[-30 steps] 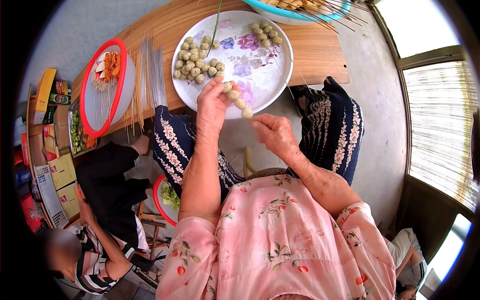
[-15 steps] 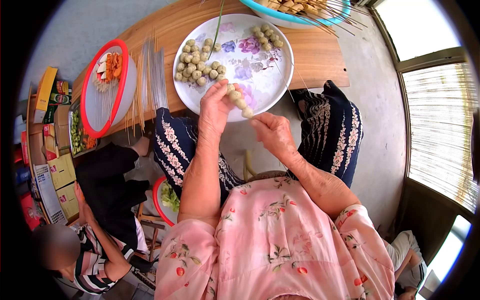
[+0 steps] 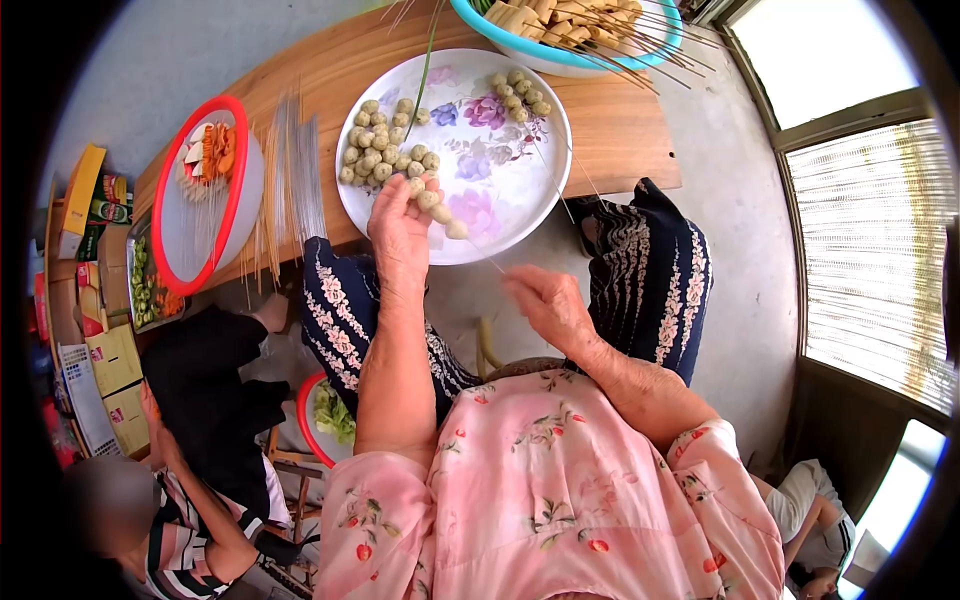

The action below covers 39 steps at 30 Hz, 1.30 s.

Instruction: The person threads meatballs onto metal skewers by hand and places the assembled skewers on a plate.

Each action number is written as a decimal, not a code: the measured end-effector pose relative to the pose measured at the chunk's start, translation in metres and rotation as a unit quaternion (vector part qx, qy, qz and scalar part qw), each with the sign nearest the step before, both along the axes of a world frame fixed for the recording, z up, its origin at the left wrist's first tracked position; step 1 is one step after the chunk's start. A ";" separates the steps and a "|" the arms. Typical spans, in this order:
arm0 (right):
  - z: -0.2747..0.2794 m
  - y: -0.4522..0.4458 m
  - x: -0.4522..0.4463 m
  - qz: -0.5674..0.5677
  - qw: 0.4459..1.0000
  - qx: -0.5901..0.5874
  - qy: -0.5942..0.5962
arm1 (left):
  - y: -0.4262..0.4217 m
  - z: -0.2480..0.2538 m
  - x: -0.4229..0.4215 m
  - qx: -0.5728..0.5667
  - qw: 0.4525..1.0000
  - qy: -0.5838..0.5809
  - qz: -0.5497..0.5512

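Note:
My left hand [image 3: 400, 228] is closed around a short row of speckled grey-green meatballs [image 3: 437, 207] over the near rim of a white flowered plate [image 3: 500, 215]. To the right, my right hand [image 3: 550, 308] pinches the thin stick of a skewer [image 3: 497, 266], which points toward the row. Its far part is hard to make out. On the plate's left lies a heap of similar loose-looking meatballs [image 3: 372, 150]. A smaller group of skewered meatballs [image 3: 520, 95] rests at the upper right, with thin sticks reaching over the rim.
Bare skewers [image 3: 300, 170] lie on the wooden table [image 3: 625, 145], left of the plate. Beyond them stands a red-rimmed basin [image 3: 245, 180] of skewered food. A blue-rimmed basin [image 3: 470, 25] holds filled skewers at the back. Another person [image 3: 210, 510] sits at lower left.
My right hand has drawn away from the end meatball, and a length of thin stick now shows between. My left hand and the row sit further left in view, which has also shifted.

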State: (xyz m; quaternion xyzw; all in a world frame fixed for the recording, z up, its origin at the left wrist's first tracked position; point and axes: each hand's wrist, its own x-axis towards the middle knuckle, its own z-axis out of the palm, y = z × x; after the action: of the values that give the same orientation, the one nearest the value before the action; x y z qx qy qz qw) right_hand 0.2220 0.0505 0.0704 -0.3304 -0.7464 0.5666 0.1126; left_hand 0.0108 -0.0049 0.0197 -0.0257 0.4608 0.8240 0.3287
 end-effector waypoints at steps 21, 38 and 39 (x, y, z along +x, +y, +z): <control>-0.072 0.097 -0.087 -0.202 0.958 0.203 0.004 | -0.002 0.004 0.015 -0.104 0.993 -0.030 -0.037; -0.055 0.064 -0.065 -0.138 0.931 0.337 0.007 | -0.027 0.061 0.016 -0.096 0.992 0.071 -0.044; -0.053 0.062 -0.064 -0.132 0.931 0.339 0.014 | -0.034 0.072 0.015 -0.077 0.993 0.080 -0.034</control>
State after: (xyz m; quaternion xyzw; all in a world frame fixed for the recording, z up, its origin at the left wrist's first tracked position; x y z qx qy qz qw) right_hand 0.1578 0.1120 0.0178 -0.3601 -0.8423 0.2644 0.3016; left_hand 0.0255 -0.0389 0.0921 0.0305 0.5485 0.7735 0.3160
